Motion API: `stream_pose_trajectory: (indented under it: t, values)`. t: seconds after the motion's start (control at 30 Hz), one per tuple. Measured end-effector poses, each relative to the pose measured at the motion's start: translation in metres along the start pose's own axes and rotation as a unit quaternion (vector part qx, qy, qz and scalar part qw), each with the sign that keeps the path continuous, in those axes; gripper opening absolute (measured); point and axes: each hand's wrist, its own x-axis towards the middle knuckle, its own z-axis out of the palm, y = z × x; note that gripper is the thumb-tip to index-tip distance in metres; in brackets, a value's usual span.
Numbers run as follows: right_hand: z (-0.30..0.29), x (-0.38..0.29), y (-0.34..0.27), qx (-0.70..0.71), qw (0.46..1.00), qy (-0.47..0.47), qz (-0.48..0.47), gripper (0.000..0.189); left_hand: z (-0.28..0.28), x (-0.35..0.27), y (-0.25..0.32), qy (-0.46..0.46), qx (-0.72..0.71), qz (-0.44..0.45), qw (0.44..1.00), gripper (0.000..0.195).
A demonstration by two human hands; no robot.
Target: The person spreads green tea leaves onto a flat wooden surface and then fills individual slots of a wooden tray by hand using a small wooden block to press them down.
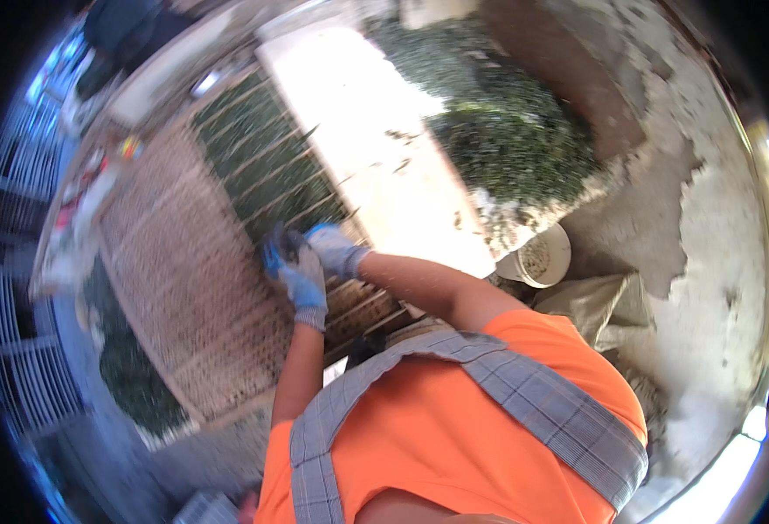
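My left hand (299,275), in a blue and grey work glove, is over the near part of a slatted wooden frame, beside a wide perforated board (188,262). My right hand (335,249), gloved alike, is close against it on the right. A small dark thing (286,241) shows at the left hand's fingertips; blur hides what it is and how the fingers lie. Dark green leafy material (266,150) lies between the slats beyond the hands. Right of them stretches a long pale board (391,170), glaring in sunlight, with scattered green bits on it.
A heap of green leafy material (515,144) lies right of the pale board. A white bucket (558,255) with pale contents stands near a folded sack (588,301). More greenery (129,367) lies at the left. Another person in dark clothing (129,29) is at the upper left, near metal racks (27,354).
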Motion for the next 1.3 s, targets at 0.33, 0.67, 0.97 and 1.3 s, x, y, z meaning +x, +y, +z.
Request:
stream_pose_trajectory:
  t: [0.33, 0.67, 0.97, 1.3]
  values:
    - [-0.21, -0.152, 0.233, 0.136, 0.914, 0.334, 0.185, 0.032, 0.18, -0.056, -0.051, -0.253, 0.37, 0.111, 0.887, 0.045]
    - [-0.379, -0.175, 0.448, -0.043, 0.787, 0.168, 0.592, 0.065, 0.197, -0.082, -0.07, -0.272, 0.729, 0.288, 0.558, 0.06]
    - [-0.257, -0.162, 0.334, -0.034, 0.89, 0.205, 0.406, 0.024, 0.193, -0.079, -0.079, -0.273, 0.764, 0.284, 0.511, 0.066]
    - [-0.214, -0.194, 0.268, 0.036, 0.91, 0.047, 0.411, 0.048, 0.205, -0.083, -0.059, -0.312, 0.679, 0.239, 0.62, 0.07]
